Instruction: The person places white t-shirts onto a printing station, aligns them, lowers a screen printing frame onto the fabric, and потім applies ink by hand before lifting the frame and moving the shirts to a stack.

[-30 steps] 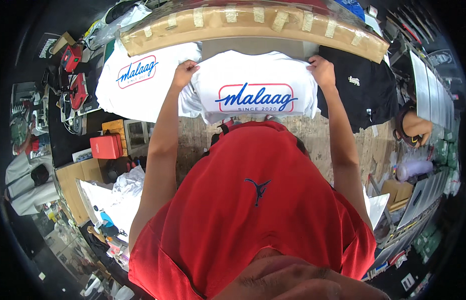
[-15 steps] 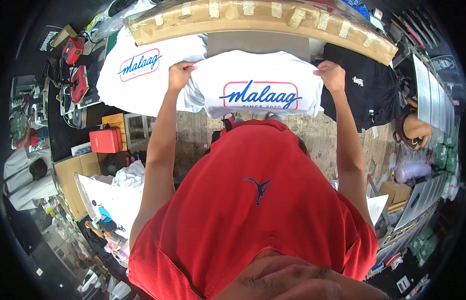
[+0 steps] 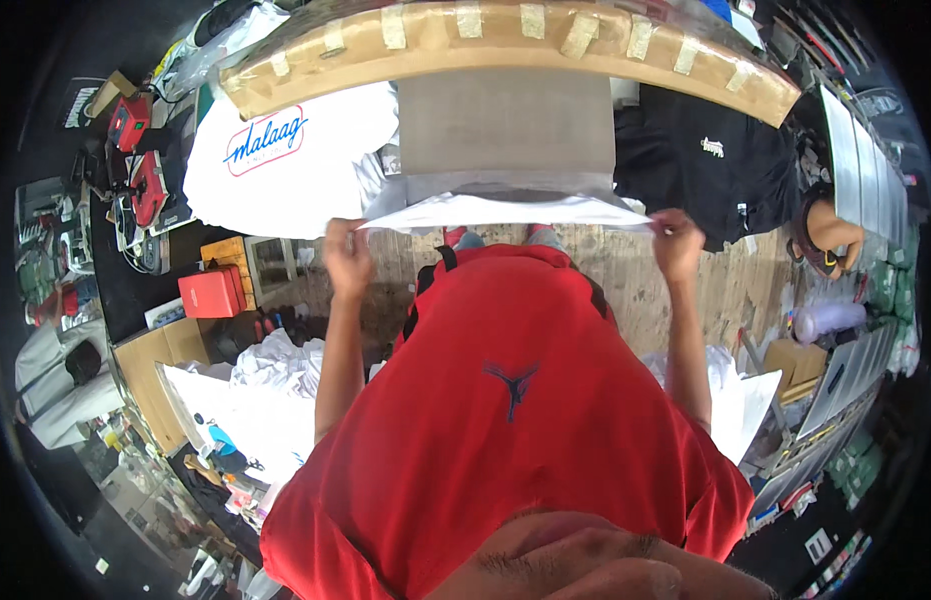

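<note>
A white T-shirt is stretched between my two hands at the near edge of a grey flat board. My left hand pinches its left end, and my right hand pinches the right end. Seen nearly edge-on, the shirt shows only as a narrow white band, its print hidden. To the left lies another white T-shirt with a blue and red print. A black T-shirt with a small light print lies to the right of the board.
A long cardboard box with tape strips spans the far side. Red devices and a red case stand at left. White cloth is piled at lower left. Another person is at far right, near grey panels.
Both hands have come toward me, drawing the white T-shirt off the board. The grey board is now exposed, and the shirt's printed front has turned out of sight.
</note>
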`<action>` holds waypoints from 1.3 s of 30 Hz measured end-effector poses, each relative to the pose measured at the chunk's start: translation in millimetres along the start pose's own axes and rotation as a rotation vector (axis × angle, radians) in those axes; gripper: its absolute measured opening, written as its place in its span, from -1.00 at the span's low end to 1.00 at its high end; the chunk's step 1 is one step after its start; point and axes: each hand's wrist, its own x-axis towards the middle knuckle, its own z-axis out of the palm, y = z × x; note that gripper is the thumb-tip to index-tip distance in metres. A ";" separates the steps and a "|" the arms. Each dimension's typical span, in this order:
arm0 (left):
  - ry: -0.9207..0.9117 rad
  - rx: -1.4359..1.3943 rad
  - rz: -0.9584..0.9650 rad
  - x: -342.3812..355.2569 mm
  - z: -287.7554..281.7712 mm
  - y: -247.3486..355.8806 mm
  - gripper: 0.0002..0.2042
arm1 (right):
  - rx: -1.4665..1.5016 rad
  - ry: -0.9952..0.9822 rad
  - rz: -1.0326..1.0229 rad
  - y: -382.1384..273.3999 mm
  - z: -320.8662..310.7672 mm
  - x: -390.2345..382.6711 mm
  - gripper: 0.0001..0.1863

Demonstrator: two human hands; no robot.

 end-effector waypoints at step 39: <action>0.134 -0.167 -0.053 116.6 -51.1 21.5 -0.81 | 0.227 0.258 -0.220 -29.7 -30.0 103.9 -0.80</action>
